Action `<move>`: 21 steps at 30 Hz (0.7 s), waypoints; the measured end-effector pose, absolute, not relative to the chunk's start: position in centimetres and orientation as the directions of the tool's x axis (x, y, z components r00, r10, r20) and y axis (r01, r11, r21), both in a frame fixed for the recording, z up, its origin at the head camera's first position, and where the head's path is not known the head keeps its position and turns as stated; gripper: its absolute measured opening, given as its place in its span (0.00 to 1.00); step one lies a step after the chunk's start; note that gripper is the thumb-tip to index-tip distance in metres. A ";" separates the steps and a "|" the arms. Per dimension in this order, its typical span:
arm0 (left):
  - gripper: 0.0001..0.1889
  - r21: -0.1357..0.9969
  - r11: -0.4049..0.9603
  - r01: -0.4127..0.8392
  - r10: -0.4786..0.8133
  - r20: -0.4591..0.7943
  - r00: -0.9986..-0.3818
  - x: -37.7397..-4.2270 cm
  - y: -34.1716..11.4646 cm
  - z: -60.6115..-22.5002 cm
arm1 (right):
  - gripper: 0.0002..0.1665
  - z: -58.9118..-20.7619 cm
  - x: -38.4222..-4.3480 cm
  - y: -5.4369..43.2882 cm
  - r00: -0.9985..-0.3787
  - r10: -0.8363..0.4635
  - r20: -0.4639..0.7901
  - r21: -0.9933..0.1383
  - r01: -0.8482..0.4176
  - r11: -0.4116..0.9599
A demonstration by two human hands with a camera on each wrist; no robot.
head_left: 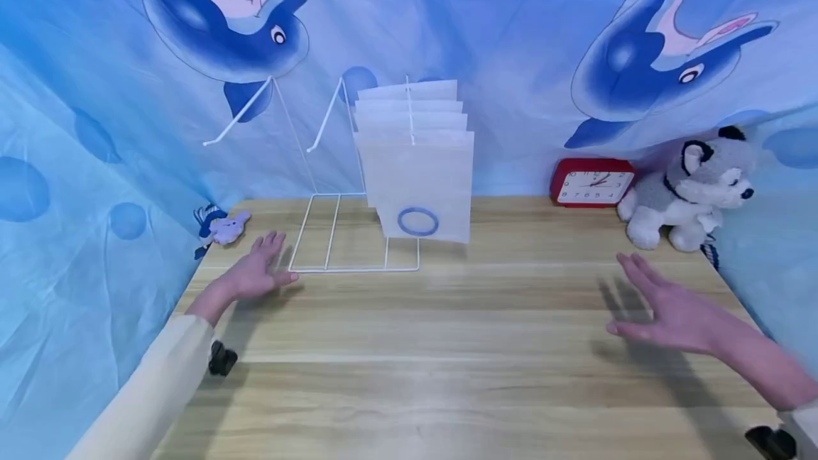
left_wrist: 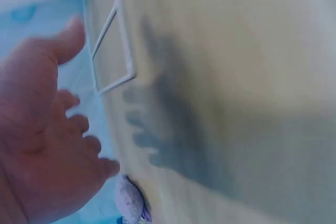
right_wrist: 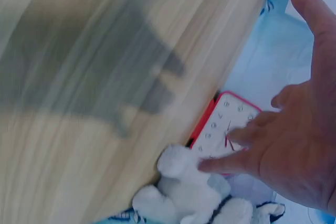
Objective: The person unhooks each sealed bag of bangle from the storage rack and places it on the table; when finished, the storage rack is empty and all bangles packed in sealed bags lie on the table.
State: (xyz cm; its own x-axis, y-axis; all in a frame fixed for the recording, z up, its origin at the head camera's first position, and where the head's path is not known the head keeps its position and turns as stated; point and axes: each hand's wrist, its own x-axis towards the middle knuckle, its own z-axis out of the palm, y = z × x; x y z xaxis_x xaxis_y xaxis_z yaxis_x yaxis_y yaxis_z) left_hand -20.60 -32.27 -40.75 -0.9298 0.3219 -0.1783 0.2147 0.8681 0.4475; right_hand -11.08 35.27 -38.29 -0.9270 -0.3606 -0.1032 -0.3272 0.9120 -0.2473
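Note:
My left hand hovers over the table at the left, fingers spread and holding nothing. Just beside it is the front left corner of a white wire rack; whether the thumb touches it I cannot tell. Several white sheets hang one behind another from the rack's right arm, and the front one bears a blue ring shape. The two other rack arms carry nothing. At the right, my right hand is raised above the table with fingers extended and nothing in it; its shadow falls on the wood.
A red-framed clock stands at the back right, beside a grey and white plush dog. A small purple plush toy lies at the back left corner. Blue dolphin-print cloth hangs behind the wooden table.

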 end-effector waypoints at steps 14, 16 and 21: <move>0.62 0.539 0.830 0.144 0.343 -0.289 -0.894 -25.8 -33.2 -42.8 | 0.65 -38.3 -11.4 31.1 -0.863 -0.502 -0.050 -0.360 -0.454 0.815; 0.63 0.531 0.835 0.148 0.344 -0.292 -0.892 -26.0 -33.0 -43.0 | 0.62 -38.1 -11.9 30.7 -0.858 -0.512 -0.048 -0.383 -0.457 0.803; 0.61 0.485 0.860 0.156 0.333 -0.302 -0.893 -26.7 -32.3 -43.3 | 0.59 -37.6 -13.3 29.3 -0.839 -0.544 -0.010 -0.418 -0.490 0.765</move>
